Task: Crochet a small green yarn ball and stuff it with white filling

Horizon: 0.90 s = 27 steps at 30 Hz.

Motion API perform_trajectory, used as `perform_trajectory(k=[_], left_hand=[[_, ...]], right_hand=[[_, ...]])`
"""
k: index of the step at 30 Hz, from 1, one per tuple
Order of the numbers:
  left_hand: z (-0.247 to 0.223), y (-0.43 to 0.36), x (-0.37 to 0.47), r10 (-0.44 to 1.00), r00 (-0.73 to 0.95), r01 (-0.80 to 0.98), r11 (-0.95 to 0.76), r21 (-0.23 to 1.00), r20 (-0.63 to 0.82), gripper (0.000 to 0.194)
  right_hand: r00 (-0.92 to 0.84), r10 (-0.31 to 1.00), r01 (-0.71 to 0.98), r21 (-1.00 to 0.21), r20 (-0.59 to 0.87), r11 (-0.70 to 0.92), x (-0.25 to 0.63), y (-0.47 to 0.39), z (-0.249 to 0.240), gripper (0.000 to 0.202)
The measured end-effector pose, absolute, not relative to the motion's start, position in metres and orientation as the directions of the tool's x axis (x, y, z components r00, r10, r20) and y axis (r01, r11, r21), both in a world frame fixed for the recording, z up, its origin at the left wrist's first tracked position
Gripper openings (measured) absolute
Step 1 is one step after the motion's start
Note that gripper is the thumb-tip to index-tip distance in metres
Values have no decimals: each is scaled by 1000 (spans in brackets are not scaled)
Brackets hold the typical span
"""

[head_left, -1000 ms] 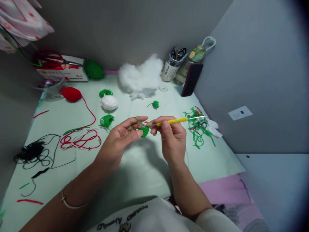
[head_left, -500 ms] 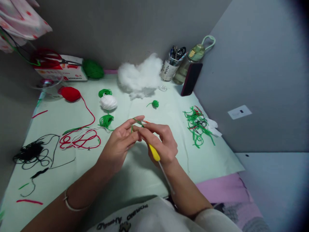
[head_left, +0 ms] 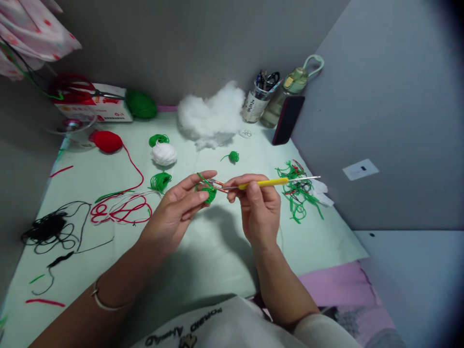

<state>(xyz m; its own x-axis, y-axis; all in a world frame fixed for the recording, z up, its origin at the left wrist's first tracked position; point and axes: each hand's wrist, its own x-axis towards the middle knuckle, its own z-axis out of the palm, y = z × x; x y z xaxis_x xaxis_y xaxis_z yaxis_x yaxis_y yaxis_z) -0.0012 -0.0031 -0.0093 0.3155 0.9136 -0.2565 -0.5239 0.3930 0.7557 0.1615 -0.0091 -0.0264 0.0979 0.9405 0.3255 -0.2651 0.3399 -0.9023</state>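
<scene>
My left hand (head_left: pixel 177 208) is closed on a small round green crochet piece (head_left: pixel 209 195), pinched between thumb and fingers. A strand of green yarn (head_left: pixel 203 179) runs over its raised index finger. My right hand (head_left: pixel 263 208) grips a crochet hook (head_left: pixel 270 182) by its yellow handle, held nearly level. One metal end points left to the edge of the green piece; the other sticks out to the right. A thin orange and metal item (head_left: pixel 218 183) shows between the hands, its kind unclear. Whether the hook's tip is inside a stitch cannot be made out.
Left lie a red yarn ball (head_left: pixel 108 141), white yarn ball (head_left: pixel 164 153), green bundle (head_left: pixel 160 182) and black yarn tangle (head_left: pixel 47 227). White stuffing (head_left: pixel 212 116), a pen cup (head_left: pixel 254 104), bottle (head_left: pixel 277 101) and phone (head_left: pixel 289 120) stand behind. Yarn scraps (head_left: pixel 297 188) lie right.
My right hand has turned and moved right, swinging the hook from pointing down toward me to nearly level. The green crochet piece now shows in my left hand, which has barely moved.
</scene>
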Motion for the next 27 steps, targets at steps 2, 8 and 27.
perform_trajectory(k=[2, 8, 27], left_hand=[[-9, -3, -1, 919, 319, -519, 374, 768, -232, 33], [-10, -4, 1, 918, 325, -494, 370, 787, -227, 32], [-5, -8, 2, 891, 325, -538, 451, 712, -318, 48]], right_hand=[[97, 948, -231, -919, 304, 318, 161, -10, -25, 19], [112, 952, -217, -928, 284, 302, 160, -10, -25, 18], [-26, 621, 460, -542, 784, 704, 157, -19, -36, 36]])
